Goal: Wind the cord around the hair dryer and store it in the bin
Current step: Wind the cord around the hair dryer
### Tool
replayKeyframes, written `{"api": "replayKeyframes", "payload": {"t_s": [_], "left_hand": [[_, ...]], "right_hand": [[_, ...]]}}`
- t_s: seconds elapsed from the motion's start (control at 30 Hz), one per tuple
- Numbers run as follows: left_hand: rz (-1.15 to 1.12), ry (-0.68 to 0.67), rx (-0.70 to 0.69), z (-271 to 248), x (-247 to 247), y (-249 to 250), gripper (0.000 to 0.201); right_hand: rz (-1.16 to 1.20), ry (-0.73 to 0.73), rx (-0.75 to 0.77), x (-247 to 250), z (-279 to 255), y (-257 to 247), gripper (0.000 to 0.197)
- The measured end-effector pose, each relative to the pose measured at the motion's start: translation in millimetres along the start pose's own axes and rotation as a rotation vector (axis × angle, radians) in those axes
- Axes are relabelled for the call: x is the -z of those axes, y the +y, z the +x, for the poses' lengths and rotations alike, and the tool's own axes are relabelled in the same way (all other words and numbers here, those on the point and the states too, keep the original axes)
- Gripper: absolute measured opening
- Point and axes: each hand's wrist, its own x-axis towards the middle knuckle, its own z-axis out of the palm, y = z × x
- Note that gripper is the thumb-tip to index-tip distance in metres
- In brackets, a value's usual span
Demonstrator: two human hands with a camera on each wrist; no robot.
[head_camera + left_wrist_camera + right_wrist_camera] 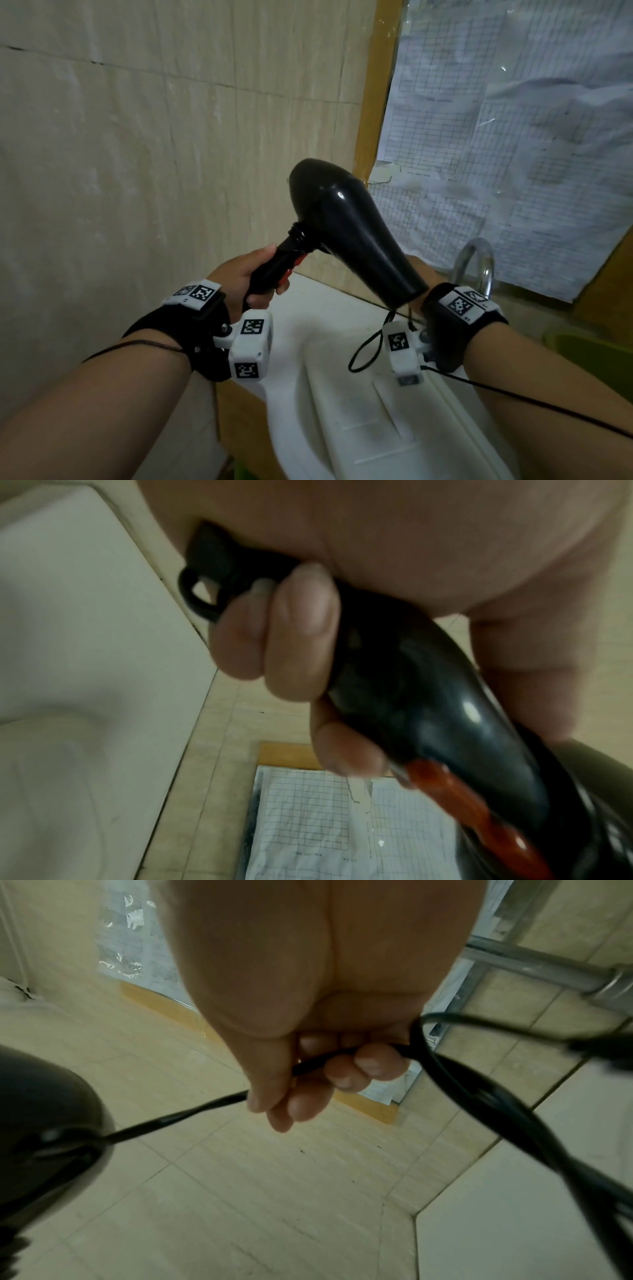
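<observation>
A glossy black hair dryer point(346, 222) is held up above a white sink. My left hand point(251, 281) grips its handle point(421, 702), beside the red switch point(462, 802). A few turns of black cord point(297, 232) sit where handle meets body. My right hand point(419, 274) is mostly hidden behind the dryer's nozzle in the head view. In the right wrist view its fingers point(359, 1066) curl round the cord point(178, 1118), which runs taut to the dryer point(44, 1123). A slack loop point(368, 349) hangs below the right wrist.
The white sink point(342, 394) lies below both hands, with a chrome tap point(478, 263) at its back right. A tiled wall point(154, 137) stands left and a paper-covered pane point(513, 137) right. A green container point(589, 349) shows at the right edge.
</observation>
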Motion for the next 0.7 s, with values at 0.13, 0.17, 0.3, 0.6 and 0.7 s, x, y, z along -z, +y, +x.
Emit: {"api": "replayKeyframes", "payload": {"t_s": [0.13, 0.17, 0.3, 0.6, 0.7], "left_hand": [[0.07, -0.1, 0.091, -3.1, -1.6, 5.5, 0.038], [0.1, -0.121, 0.106, -3.1, -1.0, 6.2, 0.04], [0.281, -0.271, 0.09, -0.6, 5.2, 8.2, 0.06], [0.89, -0.334, 0.2, 6.6, -9.0, 26.0, 0.045], [0.995, -0.269, 0.204, 5.4, -9.4, 30.3, 0.031]], "right_hand": [[0.007, 0.005, 0.05, 6.0, -1.0, -3.2, 0.029], [-0.04, 0.029, 0.045, 8.7, 0.2, -3.9, 0.028], [-0.072, 0.152, 0.025, 25.6, 10.8, -6.3, 0.025], [-0.221, 0.207, 0.05, 45.2, 14.8, -34.9, 0.025], [-0.216, 0.185, 0.059, 46.5, 10.7, -41.8, 0.016]]}}
